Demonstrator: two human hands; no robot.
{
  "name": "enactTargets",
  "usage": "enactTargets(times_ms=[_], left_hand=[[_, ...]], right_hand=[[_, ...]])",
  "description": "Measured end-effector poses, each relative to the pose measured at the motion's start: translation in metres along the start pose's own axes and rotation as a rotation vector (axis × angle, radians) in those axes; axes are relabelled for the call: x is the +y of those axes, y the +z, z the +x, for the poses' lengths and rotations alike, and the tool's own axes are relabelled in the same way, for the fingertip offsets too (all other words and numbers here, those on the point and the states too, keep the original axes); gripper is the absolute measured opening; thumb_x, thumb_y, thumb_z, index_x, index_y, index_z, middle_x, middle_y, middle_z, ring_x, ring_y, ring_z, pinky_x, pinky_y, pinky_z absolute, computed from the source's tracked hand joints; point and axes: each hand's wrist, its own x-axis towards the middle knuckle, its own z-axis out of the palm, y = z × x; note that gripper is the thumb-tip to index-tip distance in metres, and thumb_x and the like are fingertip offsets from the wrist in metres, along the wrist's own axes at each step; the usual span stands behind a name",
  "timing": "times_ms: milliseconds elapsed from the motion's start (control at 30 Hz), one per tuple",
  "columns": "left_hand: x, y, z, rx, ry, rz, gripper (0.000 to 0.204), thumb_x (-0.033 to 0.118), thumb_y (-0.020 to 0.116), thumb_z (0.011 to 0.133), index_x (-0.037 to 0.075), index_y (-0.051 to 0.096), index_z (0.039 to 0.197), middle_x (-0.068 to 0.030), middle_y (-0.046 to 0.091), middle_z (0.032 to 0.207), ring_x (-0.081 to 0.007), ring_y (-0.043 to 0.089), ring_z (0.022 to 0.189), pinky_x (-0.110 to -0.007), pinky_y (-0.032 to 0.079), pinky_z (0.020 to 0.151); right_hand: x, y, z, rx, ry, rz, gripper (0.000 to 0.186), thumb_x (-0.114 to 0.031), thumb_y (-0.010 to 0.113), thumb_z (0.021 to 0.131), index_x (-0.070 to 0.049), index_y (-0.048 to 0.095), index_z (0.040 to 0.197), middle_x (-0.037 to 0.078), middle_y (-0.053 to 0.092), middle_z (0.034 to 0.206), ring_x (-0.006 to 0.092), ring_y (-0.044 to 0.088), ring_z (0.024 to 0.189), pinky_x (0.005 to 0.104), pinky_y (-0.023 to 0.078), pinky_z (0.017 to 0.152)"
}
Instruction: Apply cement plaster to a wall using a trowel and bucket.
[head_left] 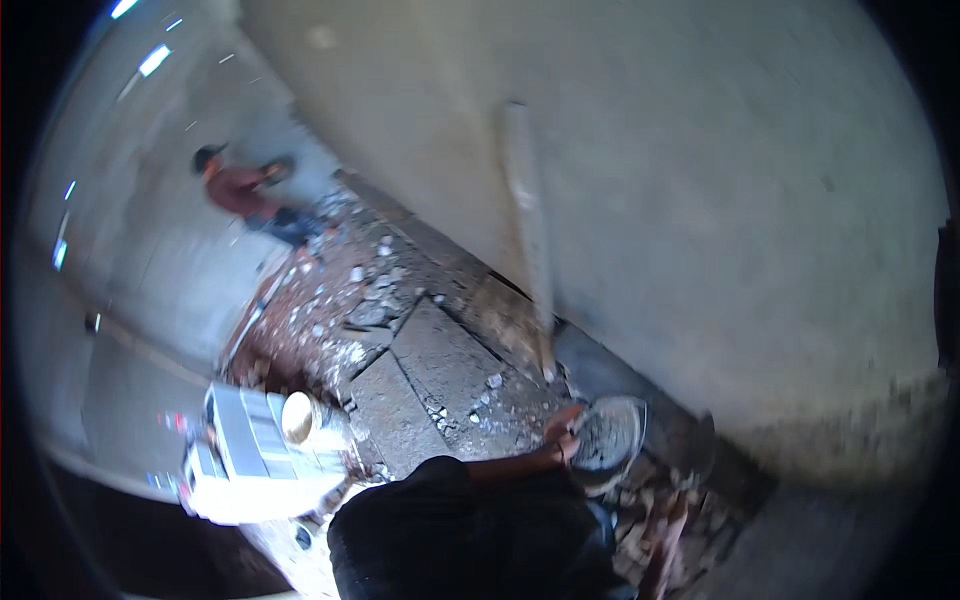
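My left hand (563, 432) is closed on the near-left rim of a round, pale-edged bucket (640, 425). Grey, mortar-like material (606, 438) fills much of it. To the right, my right hand (676, 510) and forearm are smeared by motion, low beside the bucket and over broken stones. Its fingers cannot be made out. Just above that hand is a dark, blurred object (695, 448) close to the wall; its kind and whether the hand touches it are unclear. My dark sleeve and clothing cover the lower middle of the view.
A pale pole (528, 220) leans on the plastered wall (720, 220). Cracked concrete slabs (400, 405) and loose rubble (375, 285) cover the ground. Another person (240, 190) in maroon works farther left. A whitish container (300, 418) stands near a grey-white blocky thing (240, 435).
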Motion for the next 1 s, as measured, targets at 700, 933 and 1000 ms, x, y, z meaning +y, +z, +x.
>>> enactTargets(times_ms=[700, 933, 1000], left_hand=[[0.220, 0.014, 0.032, -0.607, 0.341, 0.337, 0.046, 0.004, 0.053, 0.066, 0.015, 0.068, 0.108, -0.0147, 0.069, 0.081, -0.0312, 0.067, 0.075, -0.039, 0.051, 0.068], [0.244, 0.030, 0.027, -0.720, 0.324, 0.398, 0.046, 0.002, 0.052, 0.066, 0.014, 0.068, 0.107, -0.0158, 0.069, 0.084, -0.0337, 0.066, 0.079, -0.040, 0.051, 0.071], [0.247, 0.030, 0.025, -0.743, 0.320, 0.394, 0.045, 0.002, 0.052, 0.066, 0.013, 0.067, 0.107, -0.0164, 0.069, 0.087, -0.0347, 0.066, 0.081, -0.040, 0.051, 0.072]], right_hand=[[0.048, 0.000, -0.041, 0.166, -0.291, -0.658, 0.026, -0.026, 0.051, 0.091, -0.001, 0.056, 0.093, 0.011, 0.057, 0.059, 0.0248, 0.058, 0.049, 0.0397, 0.047, 0.048], [0.002, 0.031, -0.061, 0.174, 0.027, -0.196, 0.033, -0.033, 0.056, 0.092, -0.001, 0.052, 0.096, 0.005, 0.052, 0.060, 0.0136, 0.053, 0.046, 0.0303, 0.045, 0.042], [-0.007, 0.037, -0.055, 0.141, 0.123, -0.092, 0.034, -0.034, 0.055, 0.093, -0.001, 0.051, 0.095, 0.003, 0.051, 0.060, 0.0125, 0.053, 0.047, 0.0296, 0.045, 0.042]])
